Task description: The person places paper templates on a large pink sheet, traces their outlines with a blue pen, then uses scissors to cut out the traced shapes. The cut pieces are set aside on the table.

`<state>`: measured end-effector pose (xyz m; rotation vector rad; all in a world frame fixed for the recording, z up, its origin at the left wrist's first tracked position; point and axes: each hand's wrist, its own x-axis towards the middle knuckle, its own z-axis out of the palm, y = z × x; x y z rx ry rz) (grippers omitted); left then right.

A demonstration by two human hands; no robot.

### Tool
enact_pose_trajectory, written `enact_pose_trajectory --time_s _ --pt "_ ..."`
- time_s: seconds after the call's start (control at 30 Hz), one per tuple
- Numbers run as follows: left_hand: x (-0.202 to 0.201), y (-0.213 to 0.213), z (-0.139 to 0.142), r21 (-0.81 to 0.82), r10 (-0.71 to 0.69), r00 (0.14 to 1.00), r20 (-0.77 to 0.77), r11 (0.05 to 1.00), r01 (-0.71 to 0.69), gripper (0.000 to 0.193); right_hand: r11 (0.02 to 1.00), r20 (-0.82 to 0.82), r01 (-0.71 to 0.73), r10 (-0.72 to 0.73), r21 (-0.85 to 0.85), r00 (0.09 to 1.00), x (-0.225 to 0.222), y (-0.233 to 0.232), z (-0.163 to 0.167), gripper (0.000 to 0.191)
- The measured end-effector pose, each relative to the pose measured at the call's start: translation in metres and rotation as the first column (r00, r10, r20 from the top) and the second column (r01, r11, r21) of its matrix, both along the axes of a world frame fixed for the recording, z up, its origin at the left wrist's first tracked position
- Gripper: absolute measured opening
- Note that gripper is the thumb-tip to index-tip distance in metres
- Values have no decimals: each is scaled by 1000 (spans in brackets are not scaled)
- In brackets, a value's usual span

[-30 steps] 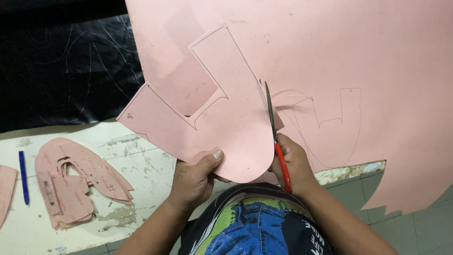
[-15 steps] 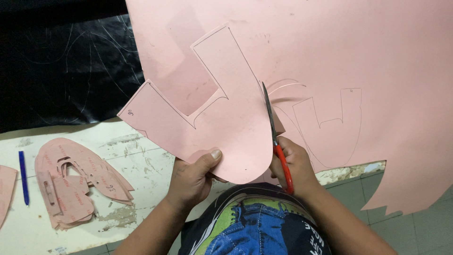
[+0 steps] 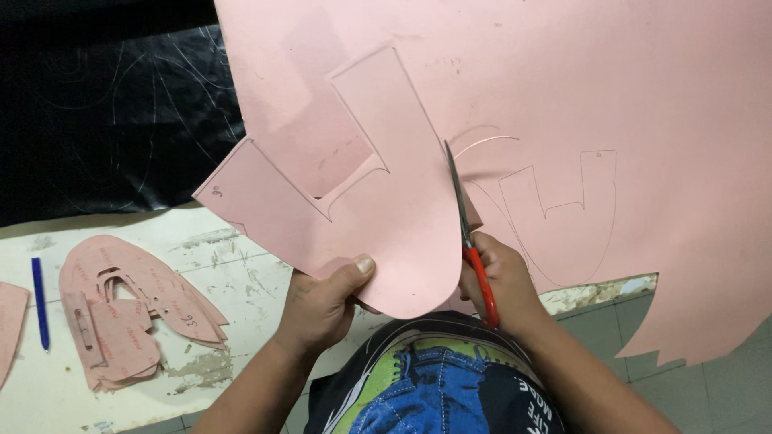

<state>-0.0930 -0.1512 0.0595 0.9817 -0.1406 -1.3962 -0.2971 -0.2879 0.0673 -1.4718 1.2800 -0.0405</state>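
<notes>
No container shows. The left hand (image 3: 326,301) pinches the rounded flap of the pink sheet (image 3: 563,104), thumb on top. At its 3 o'clock, the right hand (image 3: 503,277) grips red-handled scissors (image 3: 470,241), blades pointing to 12 in the sheet. Pink cut-outs (image 3: 129,309) lie at 9 on the table (image 3: 233,249).

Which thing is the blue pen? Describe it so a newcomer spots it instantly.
Start at the worn white table at lower left, below the black sheet. Left of the stack of pink cut-out patterns lies the blue pen, thin and roughly upright in the picture. It is the only blue, stick-shaped thing on the table; everything beside it is flat and pink.
</notes>
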Motion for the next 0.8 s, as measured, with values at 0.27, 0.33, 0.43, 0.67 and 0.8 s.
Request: enact_pose_trajectory --time_s 0.27,0.33,0.43,0.67,0.8 --pt "-6 6 -3 28 -52 999 6 998 52 36 984 180 -36 68 -175 981 -2 -6 0 19" --pt "-5 6 -4 24 -45 999 -16 999 46 37 989 200 -23 51 -143 978 -2 -5 1 19" --pt "-4 6 -4 49 -45 999 -17 998 46 39 997 151 4 8 -79 989 -2 -5 3 17" --pt "-2 4 -1 92 -27 999 -37 995 30 40 999 124 46 -47 17 991 0 -6 6 18" --pt "1 4 2 45 -28 999 -20 999 28 43 1000 21 11 -11 -27 1000 1 -8 8 18"
